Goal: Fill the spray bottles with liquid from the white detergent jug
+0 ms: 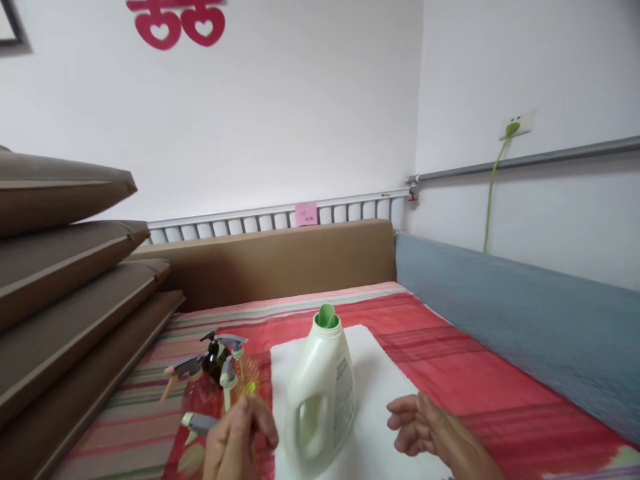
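A pale detergent bottle (320, 387) stands upright on a white cloth (376, 400), with a handle hole low on its left side and a printed label on its right. Its top has no cap, and a green spout (327, 317) shows inside the neck. My left hand (239, 437) is left of the bottle, apart from it, with fingers loosely curled and nothing visible in them. To the bottle's right, my right hand (433, 430) hangs above the cloth, thumb and fingers apart, holding nothing.
Several spray and pump bottles (239, 363) stand left of the cloth. A stack of brown cushions (75, 307) rises at the left. A brown bolster (280, 260) and a blue padded side (500, 320) border the red striped sheet (390, 320).
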{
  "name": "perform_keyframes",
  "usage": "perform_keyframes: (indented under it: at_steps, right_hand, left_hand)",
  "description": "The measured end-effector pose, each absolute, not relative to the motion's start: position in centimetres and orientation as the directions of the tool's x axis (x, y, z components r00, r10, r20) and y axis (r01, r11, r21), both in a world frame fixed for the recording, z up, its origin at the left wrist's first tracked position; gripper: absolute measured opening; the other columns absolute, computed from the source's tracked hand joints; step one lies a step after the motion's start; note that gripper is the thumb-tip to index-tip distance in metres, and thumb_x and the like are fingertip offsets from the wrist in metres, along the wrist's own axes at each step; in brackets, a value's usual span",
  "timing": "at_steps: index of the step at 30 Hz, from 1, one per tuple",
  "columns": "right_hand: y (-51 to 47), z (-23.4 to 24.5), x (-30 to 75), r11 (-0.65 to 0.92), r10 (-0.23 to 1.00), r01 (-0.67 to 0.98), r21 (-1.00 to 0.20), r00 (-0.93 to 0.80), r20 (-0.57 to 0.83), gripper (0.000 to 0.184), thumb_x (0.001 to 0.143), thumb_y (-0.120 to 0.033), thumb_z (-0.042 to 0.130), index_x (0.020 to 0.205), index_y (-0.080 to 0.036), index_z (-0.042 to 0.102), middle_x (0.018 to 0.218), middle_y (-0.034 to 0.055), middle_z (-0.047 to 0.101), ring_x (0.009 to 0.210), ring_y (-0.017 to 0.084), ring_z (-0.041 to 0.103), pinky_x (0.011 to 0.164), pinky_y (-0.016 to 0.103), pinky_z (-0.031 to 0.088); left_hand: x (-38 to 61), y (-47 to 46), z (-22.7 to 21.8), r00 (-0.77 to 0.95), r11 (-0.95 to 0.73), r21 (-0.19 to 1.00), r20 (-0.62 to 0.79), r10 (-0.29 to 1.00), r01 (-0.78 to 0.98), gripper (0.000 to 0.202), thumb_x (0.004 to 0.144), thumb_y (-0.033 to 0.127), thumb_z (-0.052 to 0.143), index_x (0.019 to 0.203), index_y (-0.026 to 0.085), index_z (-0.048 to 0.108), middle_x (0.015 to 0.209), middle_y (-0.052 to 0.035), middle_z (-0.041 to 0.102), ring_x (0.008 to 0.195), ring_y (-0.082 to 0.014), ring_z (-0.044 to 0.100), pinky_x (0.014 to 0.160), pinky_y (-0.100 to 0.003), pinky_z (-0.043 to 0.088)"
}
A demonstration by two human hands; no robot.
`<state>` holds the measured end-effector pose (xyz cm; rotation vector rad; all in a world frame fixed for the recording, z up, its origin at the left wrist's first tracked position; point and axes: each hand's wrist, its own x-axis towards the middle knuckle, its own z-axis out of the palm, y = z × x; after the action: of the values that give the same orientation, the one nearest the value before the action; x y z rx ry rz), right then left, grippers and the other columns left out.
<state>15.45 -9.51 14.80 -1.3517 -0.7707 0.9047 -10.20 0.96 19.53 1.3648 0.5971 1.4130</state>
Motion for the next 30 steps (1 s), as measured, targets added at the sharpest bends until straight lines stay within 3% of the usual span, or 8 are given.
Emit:
perform_keyframes:
  at_steps: [3,8,14,17,20,27,30]
  right_hand:
    - [-8.5,15.6,15.9,0.047,0.888,-0.074,-0.996,0.46,0.007,0.067,0.068,-0.078,0.042,0.078,-0.017,0.068,0.071,0.0109,0.07,0.061,0.024,0.064,0.062,0.038,0.048]
    - [-7.0,17.0,16.6,0.01,0.873,-0.053,-0.999,0.488,-0.017,0.076,0.057,-0.087,0.039,0.072,-0.018,0.067,0.067,0.012,0.068,0.056,0.025,0.063,0.06,0.041,0.048]
    - [-4.9,17.2,14.2,-0.065,0.799,-0.047,-0.997,0.595,-0.08,0.073,0.066,-0.085,0.029,0.054,-0.019,0.058,0.052,0.0055,0.059,0.048,0.017,0.056,0.052,0.03,0.042]
    - [-4.3,16.4,13.7,-0.094,0.805,0.021,-0.995,0.59,-0.064,0.076,0.069,-0.084,0.02,0.039,-0.019,0.045,0.037,0.0003,0.045,0.036,0.01,0.043,0.046,0.025,0.032]
    - [-4.5,15.7,14.0,-0.127,0.818,0.017,-0.992,0.568,-0.095,0.076,0.072,-0.083,0.015,0.035,-0.02,0.037,0.033,-0.0033,0.034,0.031,0.008,0.035,0.041,0.024,0.026]
    - [-6.0,15.3,14.2,-0.208,0.855,0.001,-0.978,0.485,-0.182,0.078,0.06,-0.091,0.012,0.034,-0.022,0.039,0.032,-0.0025,0.032,0.03,0.009,0.033,0.04,0.026,0.026]
    - [-6.8,15.6,14.3,-0.209,0.87,-0.006,-0.978,0.455,-0.189,0.079,0.058,-0.092,0.017,0.041,-0.021,0.049,0.038,0.0,0.04,0.036,0.011,0.039,0.043,0.028,0.031]
  left_hand:
    - [-9.0,2.6,20.5,0.307,-0.128,0.867,0.304,0.902,-0.481,0.051,0.083,0.055,0.045,0.05,0.017,0.055,0.045,-0.0004,0.052,0.043,-0.0104,0.046,0.047,-0.022,0.037]
    - [-8.2,4.7,19.7,0.401,0.085,0.886,0.119,0.908,-0.456,0.049,0.076,0.062,0.05,0.061,0.016,0.055,0.042,0.0011,0.054,0.032,-0.0068,0.042,0.038,-0.019,0.028]
    - [-7.3,7.0,18.1,0.404,0.125,0.914,0.046,0.914,-0.387,0.049,0.076,0.06,0.052,0.055,0.017,0.051,0.045,0.0011,0.055,0.035,-0.0065,0.044,0.037,-0.017,0.029]
    - [-7.1,7.6,17.1,0.416,0.065,0.949,0.073,0.907,-0.307,0.058,0.082,0.059,0.044,0.041,0.018,0.043,0.036,0.002,0.044,0.034,-0.0064,0.037,0.038,-0.019,0.026]
    - [-7.3,7.6,16.5,0.418,0.021,0.962,0.098,0.903,-0.273,0.066,0.085,0.06,0.036,0.033,0.02,0.035,0.029,0.0027,0.032,0.031,-0.0067,0.028,0.038,-0.023,0.02]
    - [-7.7,5.6,17.7,0.415,0.023,0.971,0.08,0.906,-0.239,0.067,0.084,0.065,0.03,0.036,0.02,0.04,0.029,0.004,0.029,0.03,-0.0067,0.026,0.036,-0.022,0.016]
    - [-7.2,4.2,18.8,0.39,0.02,0.949,0.11,0.914,-0.315,0.057,0.083,0.063,0.038,0.052,0.017,0.052,0.038,0.0045,0.04,0.033,-0.0061,0.031,0.037,-0.02,0.021]
